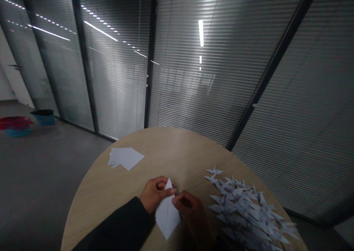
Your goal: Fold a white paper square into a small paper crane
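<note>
A folded sheet of white paper (167, 218), kite-shaped with a crease down its middle, is between my hands over the table. My left hand (155, 194) grips its upper left part, the thumb lying across the front near the top point. From the other side, my right hand (190, 206) pinches the paper's right edge between thumb and fingertips. To the right lies a large heap of folded white paper cranes (249, 210). Some flat white paper sheets (126, 157) are stacked loosely at the table's back left.
The round wooden table (171, 140) stands close to a glass partition with blinds (188, 96). On the grey floor at the far left are a blue bin with a red liner (16, 127) and a blue bin with a dark liner (44, 118).
</note>
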`<state>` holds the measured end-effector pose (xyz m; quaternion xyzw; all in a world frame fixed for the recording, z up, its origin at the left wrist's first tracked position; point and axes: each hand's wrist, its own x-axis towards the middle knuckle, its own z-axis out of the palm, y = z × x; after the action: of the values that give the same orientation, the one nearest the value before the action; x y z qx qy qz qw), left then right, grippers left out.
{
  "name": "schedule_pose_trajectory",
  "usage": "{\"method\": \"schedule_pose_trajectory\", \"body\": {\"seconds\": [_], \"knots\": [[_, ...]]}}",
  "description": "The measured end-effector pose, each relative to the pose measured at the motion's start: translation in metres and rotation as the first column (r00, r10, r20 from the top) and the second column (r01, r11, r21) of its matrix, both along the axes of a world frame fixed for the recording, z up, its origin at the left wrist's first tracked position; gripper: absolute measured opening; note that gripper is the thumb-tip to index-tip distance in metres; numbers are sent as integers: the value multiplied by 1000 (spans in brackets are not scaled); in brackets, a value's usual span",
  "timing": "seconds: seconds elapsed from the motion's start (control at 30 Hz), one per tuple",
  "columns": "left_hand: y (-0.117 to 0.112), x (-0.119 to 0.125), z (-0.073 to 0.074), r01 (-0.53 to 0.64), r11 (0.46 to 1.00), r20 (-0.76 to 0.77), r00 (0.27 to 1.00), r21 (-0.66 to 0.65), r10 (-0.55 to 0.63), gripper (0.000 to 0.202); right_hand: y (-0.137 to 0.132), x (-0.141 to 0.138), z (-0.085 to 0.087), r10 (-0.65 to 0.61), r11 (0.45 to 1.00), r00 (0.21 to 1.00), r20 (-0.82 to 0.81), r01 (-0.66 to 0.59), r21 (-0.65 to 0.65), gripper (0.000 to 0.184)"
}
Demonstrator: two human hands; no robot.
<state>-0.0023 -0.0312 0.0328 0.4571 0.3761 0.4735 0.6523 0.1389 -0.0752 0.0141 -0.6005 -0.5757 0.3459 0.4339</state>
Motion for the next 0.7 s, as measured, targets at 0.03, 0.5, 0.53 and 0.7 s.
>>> {"method": "schedule_pose_trajectory", "body": {"seconds": [0.03,0.5,0.53,0.7], "knots": [[1,0,0,-13,1000,1,1000,6,13,40,0,0,-1,1,1000,1000,-5,-1,2,26],[2,-3,8,-143,988,19,990,49,142,30,2,1,-4,91,996,996,9,-91,-12,24],[1,-3,7,-133,990,18,991,52,132,29,1,1,-3,84,996,996,-1,-84,-16,24],[0,-1,4,-65,996,-4,998,69,66,26,-1,-4,1,19,1000,997,-72,-20,-15,27]]}}
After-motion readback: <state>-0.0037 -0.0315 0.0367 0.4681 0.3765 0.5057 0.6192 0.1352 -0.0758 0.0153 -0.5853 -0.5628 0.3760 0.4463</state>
